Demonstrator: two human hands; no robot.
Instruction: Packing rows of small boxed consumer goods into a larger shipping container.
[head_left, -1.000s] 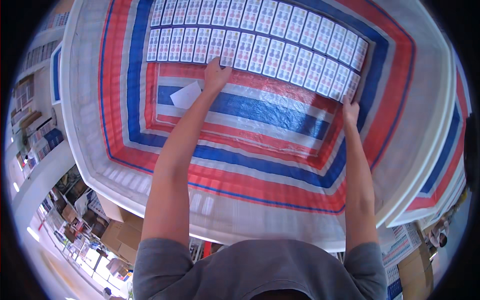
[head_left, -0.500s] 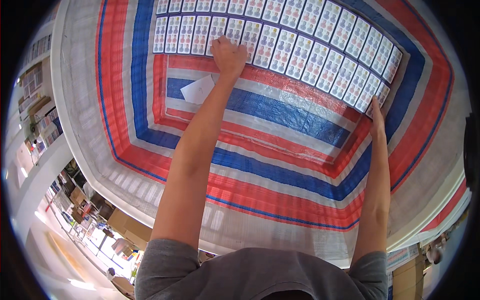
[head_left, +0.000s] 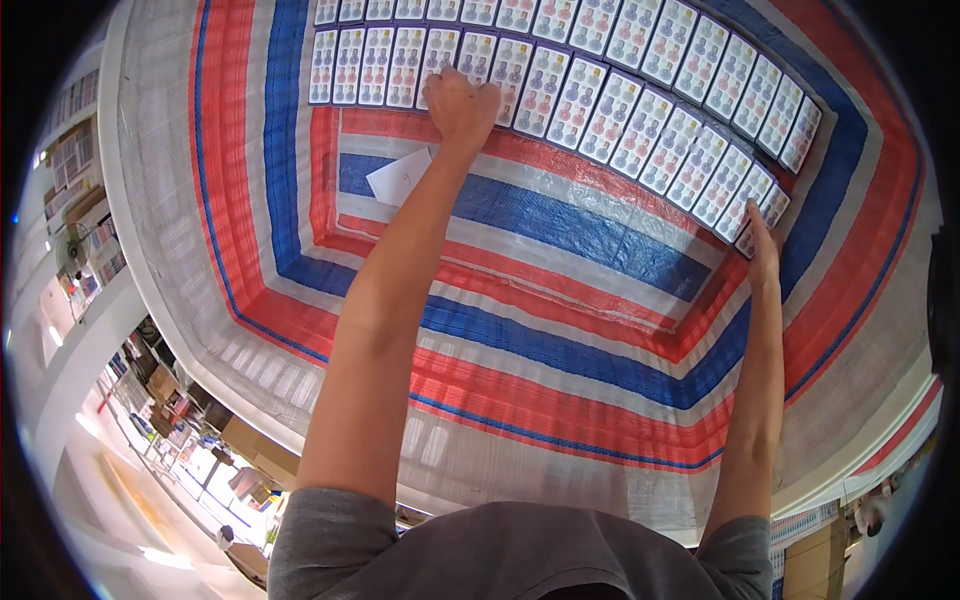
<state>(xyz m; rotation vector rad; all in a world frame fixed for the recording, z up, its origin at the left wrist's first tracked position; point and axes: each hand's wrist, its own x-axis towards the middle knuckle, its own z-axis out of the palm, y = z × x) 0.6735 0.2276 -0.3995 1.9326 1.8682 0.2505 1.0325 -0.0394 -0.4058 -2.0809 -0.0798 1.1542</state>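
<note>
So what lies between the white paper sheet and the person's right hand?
In the head view, only bare striped tarp lies between the white paper sheet and the right hand; the card rows run above.

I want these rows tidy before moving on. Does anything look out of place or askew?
One thing: a loose white paper slip lies tilted on the striped sheet, below the card rows, beside the left hand. The right hand touches the row's end.
</note>
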